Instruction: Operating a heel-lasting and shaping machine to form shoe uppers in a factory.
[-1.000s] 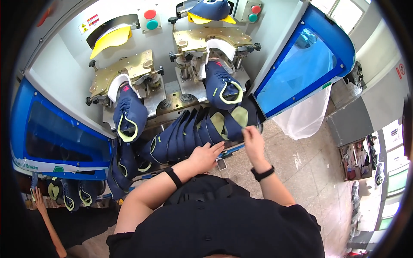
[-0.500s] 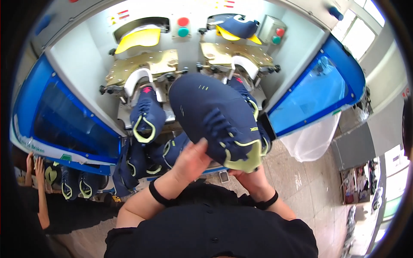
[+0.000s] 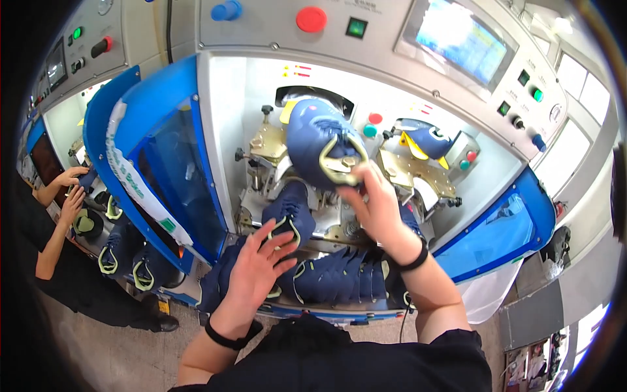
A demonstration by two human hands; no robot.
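Observation:
A navy shoe upper [image 3: 313, 140] with a pale yellow-green collar is up at the left station of the machine, in front of its curved opening. My right hand [image 3: 375, 202] pinches it at the collar edge. My left hand [image 3: 258, 271] holds nothing; its fingers are spread, just below another navy shoe upper [image 3: 287, 208] mounted lower on the same station. Whether the left fingertips touch that upper's collar I cannot tell. The raised upper covers much of the left brass-coloured plate [image 3: 269, 142].
More navy uppers [image 3: 339, 277] stand in a row along the front ledge. At the right station, a navy upper [image 3: 428, 140] sits over a yellow piece. Blue-framed doors [image 3: 189, 163] flank the bay, under a panel with a red button [image 3: 311, 19]. Another person's hands [image 3: 70, 189] work at far left.
The upper has moved away from me, up to the left station, now in my right hand alone. My left hand has let go and opened. The view has shifted toward the left and up.

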